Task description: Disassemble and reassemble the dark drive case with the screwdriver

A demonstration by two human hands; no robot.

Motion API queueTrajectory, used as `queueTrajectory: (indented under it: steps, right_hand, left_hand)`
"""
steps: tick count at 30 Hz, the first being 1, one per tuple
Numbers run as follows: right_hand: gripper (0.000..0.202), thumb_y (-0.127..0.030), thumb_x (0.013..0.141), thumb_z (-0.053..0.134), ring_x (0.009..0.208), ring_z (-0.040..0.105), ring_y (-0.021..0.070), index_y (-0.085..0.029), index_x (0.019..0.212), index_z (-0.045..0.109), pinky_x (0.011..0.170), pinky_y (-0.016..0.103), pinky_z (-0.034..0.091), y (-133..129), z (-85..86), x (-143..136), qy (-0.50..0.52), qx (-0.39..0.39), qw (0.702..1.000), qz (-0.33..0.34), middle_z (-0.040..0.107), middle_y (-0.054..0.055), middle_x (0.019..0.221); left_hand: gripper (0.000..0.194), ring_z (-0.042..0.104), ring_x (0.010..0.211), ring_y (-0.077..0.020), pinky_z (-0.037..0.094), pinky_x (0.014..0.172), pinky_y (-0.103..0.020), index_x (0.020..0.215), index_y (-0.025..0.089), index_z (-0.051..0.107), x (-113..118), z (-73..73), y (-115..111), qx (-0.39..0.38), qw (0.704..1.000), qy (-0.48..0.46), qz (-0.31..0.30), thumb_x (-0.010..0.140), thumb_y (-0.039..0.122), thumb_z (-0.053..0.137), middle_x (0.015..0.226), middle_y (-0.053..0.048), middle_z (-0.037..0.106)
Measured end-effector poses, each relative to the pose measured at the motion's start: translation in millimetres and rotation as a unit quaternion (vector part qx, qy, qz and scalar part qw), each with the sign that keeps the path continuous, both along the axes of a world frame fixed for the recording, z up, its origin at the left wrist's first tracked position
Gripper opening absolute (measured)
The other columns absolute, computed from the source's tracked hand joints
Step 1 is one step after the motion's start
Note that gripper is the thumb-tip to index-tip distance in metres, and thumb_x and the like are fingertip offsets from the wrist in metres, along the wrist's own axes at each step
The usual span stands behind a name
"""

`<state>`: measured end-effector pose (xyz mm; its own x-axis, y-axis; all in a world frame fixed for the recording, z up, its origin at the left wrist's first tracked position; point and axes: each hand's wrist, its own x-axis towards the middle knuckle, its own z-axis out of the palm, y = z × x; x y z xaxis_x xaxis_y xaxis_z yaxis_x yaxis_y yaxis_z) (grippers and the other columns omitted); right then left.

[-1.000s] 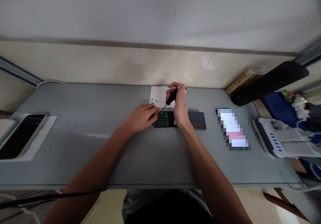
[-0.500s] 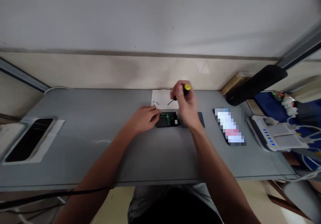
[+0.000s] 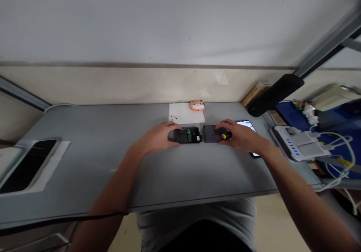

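Note:
On the grey table lies a black device with its green circuit board [image 3: 191,134] exposed. My left hand [image 3: 161,136] grips its left end between thumb and fingers. Just right of it is a dark grey case part [image 3: 211,133], whose right end my right hand [image 3: 236,134] holds between thumb and fingers. A screwdriver with a yellow-ended black handle [image 3: 226,135] is tucked in the same hand; its shaft is hidden. Behind the device, several tiny dark screws [image 3: 174,117] rest on a white paper [image 3: 182,113], with an orange animal-faced case [image 3: 197,105] at its right corner.
A lit phone [image 3: 255,155] lies partly under my right hand. Farther right stand a power strip [image 3: 293,144], a black cylinder [image 3: 275,95] and a box [image 3: 255,93]. At the far left a dark phone [image 3: 29,165] lies on white paper.
My right hand, with the screwdriver, has moved right and down from above the paper to the grey case part. The orange case is now uncovered. My left hand has shifted slightly around the device's end.

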<state>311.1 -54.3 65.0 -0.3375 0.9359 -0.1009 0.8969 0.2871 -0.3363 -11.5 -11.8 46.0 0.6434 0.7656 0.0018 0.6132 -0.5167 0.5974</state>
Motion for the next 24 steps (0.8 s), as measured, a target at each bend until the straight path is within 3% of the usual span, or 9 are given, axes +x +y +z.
queueTrajectory:
  steps: [5, 9, 16, 21, 24]
  right_hand:
    - [0.038, -0.038, 0.077, 0.077, 0.097, 0.072, 0.0266, -0.026, 0.113, 0.075, 0.087, 0.038, 0.055, 14, 16.0, 1, 0.077, -0.083, 0.994, -0.013, 0.074, 0.007, 0.117]
    - [0.039, -0.042, 0.077, 0.077, 0.097, 0.071, 0.0259, -0.028, 0.113, 0.076, 0.085, 0.037, 0.055, 16, 16.1, -6, 0.116, -0.111, 0.987, -0.008, 0.076, 0.005, 0.115]
    - [0.045, -0.033, 0.075, 0.08, 0.091, 0.07, 0.0228, -0.027, 0.119, 0.071, 0.082, 0.036, 0.055, 10, -9.5, -29, 0.082, -0.041, 0.995, 0.028, 0.068, 0.007, 0.126]
    - [0.041, -0.032, 0.078, 0.08, 0.098, 0.072, 0.0238, -0.028, 0.118, 0.072, 0.089, 0.039, 0.056, 15, -21.9, -49, 0.135, -0.006, 0.99, 0.047, 0.066, 0.008, 0.132]
    - [0.026, -0.032, 0.083, 0.077, 0.096, 0.071, 0.0227, -0.027, 0.109, 0.074, 0.085, 0.038, 0.056, 19, -17.4, -66, 0.228, 0.024, 0.971, 0.068, 0.072, 0.007, 0.119]
  left_hand:
    - [0.042, 0.067, 0.116, -0.0281, 0.055, 0.098, -0.042, 0.125, 0.028, 0.067, 3, -8.5, 3, 0.017, 1.0, -0.008, -0.007, 0.084, 0.026, 0.073, 0.128, -0.004, 0.071]
    - [0.042, 0.067, 0.114, -0.0276, 0.056, 0.098, -0.042, 0.122, 0.026, 0.067, 7, -14.7, 6, 0.026, 1.0, 0.007, -0.013, 0.082, 0.026, 0.078, 0.124, -0.004, 0.072]
    - [0.049, 0.065, 0.122, -0.0292, 0.053, 0.103, -0.044, 0.126, 0.025, 0.065, 16, -29.8, 10, 0.086, 0.996, 0.018, -0.029, 0.081, 0.034, 0.083, 0.131, -0.006, 0.069]
    - [0.085, 0.063, 0.129, -0.0324, 0.053, 0.104, -0.044, 0.149, 0.027, 0.048, 17, -34.6, 10, 0.072, 0.997, 0.034, 0.009, 0.075, 0.037, 0.089, 0.144, -0.01, 0.063]
    - [0.079, 0.065, 0.126, -0.0321, 0.053, 0.104, -0.043, 0.145, 0.028, 0.052, 17, -35.8, 11, 0.081, 0.996, 0.041, 0.003, 0.075, 0.034, 0.088, 0.141, -0.007, 0.066]
